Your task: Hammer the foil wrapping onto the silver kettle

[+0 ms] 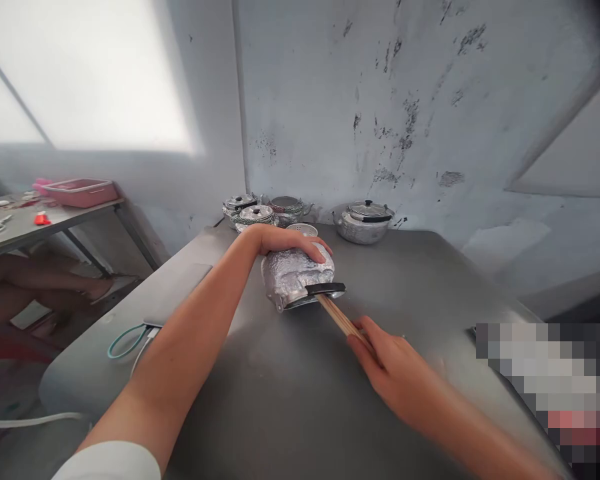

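Observation:
A silvery, hammered metal pot (pixel 297 272) with a black handle (pixel 326 289) is tipped on its side above the grey table, its opening turned toward me and down. My left hand (pixel 293 241) is wrapped over its top and far side, with the thumb and part of the fingers showing. In my right hand (pixel 380 353) is a bundle of light wooden sticks (pixel 344 320), gripped between thumb and fingers. The far ends of the sticks pass under the black handle at the pot's opening. What lies inside the pot is hidden.
Several metal pots (pixel 364 223) stand along the table's back edge by the wall. A flat grey device (pixel 177 293) with cables lies at the left. Beyond, another table (pixel 75 215) holds a pink basket (pixel 83 192) and scissors; a person's legs show below. Someone pixelated is at the right.

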Tool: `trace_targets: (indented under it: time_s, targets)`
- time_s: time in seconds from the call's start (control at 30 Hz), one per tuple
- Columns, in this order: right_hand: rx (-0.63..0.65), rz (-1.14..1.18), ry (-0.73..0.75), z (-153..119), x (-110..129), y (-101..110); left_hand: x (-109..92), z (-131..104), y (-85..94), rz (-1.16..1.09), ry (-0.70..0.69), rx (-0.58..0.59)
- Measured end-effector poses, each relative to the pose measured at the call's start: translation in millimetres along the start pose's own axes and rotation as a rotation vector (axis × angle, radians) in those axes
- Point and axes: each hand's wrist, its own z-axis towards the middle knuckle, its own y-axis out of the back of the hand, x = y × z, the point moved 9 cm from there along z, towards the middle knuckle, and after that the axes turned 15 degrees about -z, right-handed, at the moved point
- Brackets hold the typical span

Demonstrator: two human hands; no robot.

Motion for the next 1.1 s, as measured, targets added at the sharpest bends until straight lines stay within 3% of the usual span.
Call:
trace_targets:
  time_s: [0.13,0.53,0.87,1.1]
  targets:
    - [0.013,-0.001,0.006,0,0,-4,7,-1,-0.8,-0.089,0.056,0.021]
    - [0.004,-0.087,-0.012,0,3,-7,5,1,7.3,-0.174,0.003,-0.048]
    - [-0.025,-0.176,-0.014,4,5,-3,30,8,41.0,-0.429,0.021,-0.212]
    - [-0.027,-0.167,-0.008,5,3,-5,27,6,41.5,-0.456,-0.028,-0.21]
